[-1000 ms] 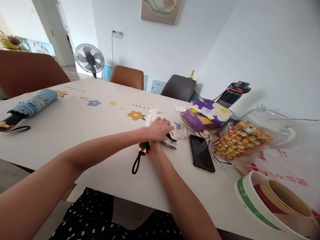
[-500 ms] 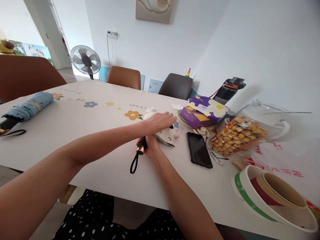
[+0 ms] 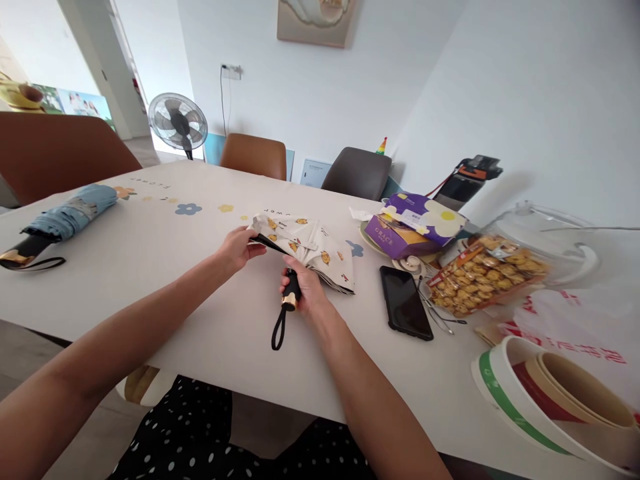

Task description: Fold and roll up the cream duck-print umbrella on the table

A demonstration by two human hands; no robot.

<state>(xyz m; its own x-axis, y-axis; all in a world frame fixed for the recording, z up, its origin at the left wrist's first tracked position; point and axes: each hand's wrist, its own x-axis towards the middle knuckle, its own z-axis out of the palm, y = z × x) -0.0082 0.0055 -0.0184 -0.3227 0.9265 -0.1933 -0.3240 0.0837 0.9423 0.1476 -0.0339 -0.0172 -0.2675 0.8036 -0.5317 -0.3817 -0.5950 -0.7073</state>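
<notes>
A folding white umbrella point(image 3: 313, 250) with small yellow prints lies on the white table point(image 3: 150, 253) in front of me. My right hand point(image 3: 306, 288) is closed round its black handle, and a black wrist strap point(image 3: 278, 328) hangs from the handle's gold end. My left hand point(image 3: 237, 245) pinches the left edge of the loosened canopy, pulled out to the left. The canopy fabric is spread and partly unfurled between the two hands.
A folded blue umbrella point(image 3: 63, 217) lies at the far left. Right of the white umbrella are a black phone point(image 3: 405, 302), a purple packet point(image 3: 413, 227) on a plate, a snack bag point(image 3: 487, 273), a glass jug point(image 3: 545, 240) and paper bowls point(image 3: 560, 393). Chairs and a fan point(image 3: 179, 123) stand beyond.
My left hand left the top of the rolled umbrella, took the canopy's edge and drew it left, so the fabric opened out. My right hand stayed on the handle.
</notes>
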